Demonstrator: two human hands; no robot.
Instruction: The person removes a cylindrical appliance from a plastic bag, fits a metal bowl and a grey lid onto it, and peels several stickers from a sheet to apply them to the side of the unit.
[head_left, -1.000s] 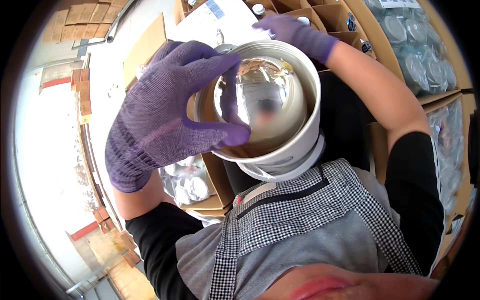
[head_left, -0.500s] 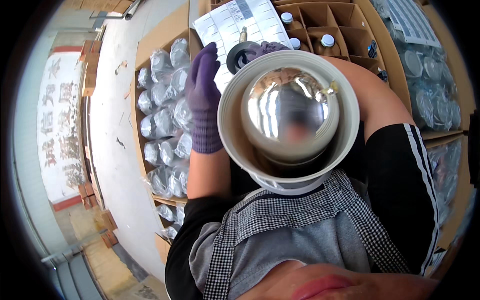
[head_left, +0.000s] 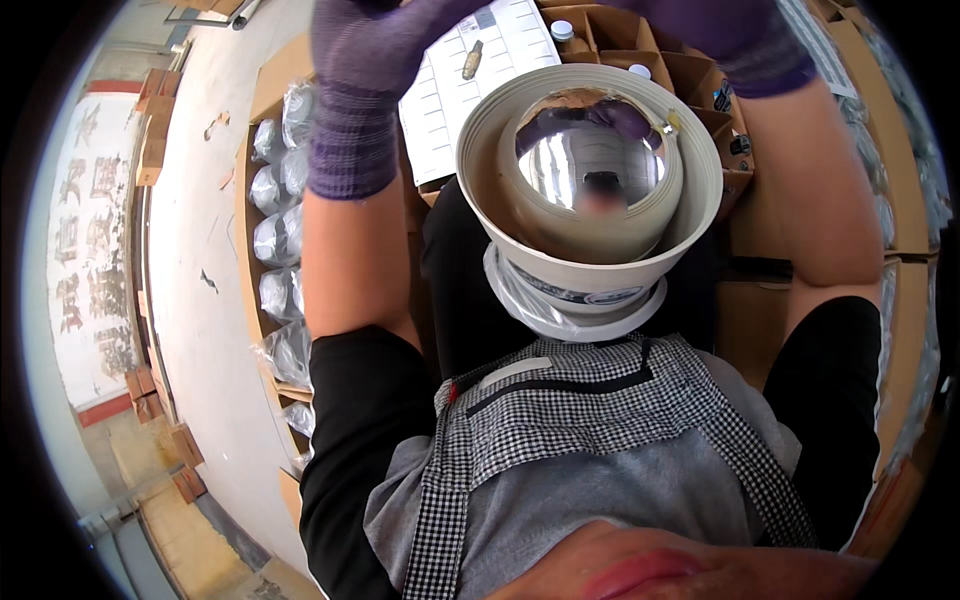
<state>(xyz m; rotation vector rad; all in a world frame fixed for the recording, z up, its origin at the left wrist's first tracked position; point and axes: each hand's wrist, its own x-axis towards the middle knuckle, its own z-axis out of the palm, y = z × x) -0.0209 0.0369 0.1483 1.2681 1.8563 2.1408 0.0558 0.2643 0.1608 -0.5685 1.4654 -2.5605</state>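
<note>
A pale round tub (head_left: 478, 190) with a ribbed rim stands in front of my torso, holding a mirror-bright silver dome (head_left: 590, 165). A small yellowish bit sits at the dome's right edge. Clear plastic film (head_left: 515, 295) hangs about the tub's base. Above and left of the tub is my left hand (head_left: 365, 60) in a purple knit glove, its fingers partly cut off by the upper edge. My right hand (head_left: 725, 40), gloved likewise, is raised at the upper right, its fingers out of sight. What either hand holds, if anything, does not show.
A white printed sheet (head_left: 440, 115) with a small brass-coloured piece (head_left: 473, 60) on it lies beyond the tub. Behind is a divided carton (head_left: 690, 75) with white-capped bottles (head_left: 563, 32). On the left, another carton (head_left: 248, 200) holds plastic-wrapped items (head_left: 272, 240).
Both hands have risen toward the upper edge, and my right hand has come out from behind the tub. The dark ring beside it has left view. The tub appears slightly higher in view.
</note>
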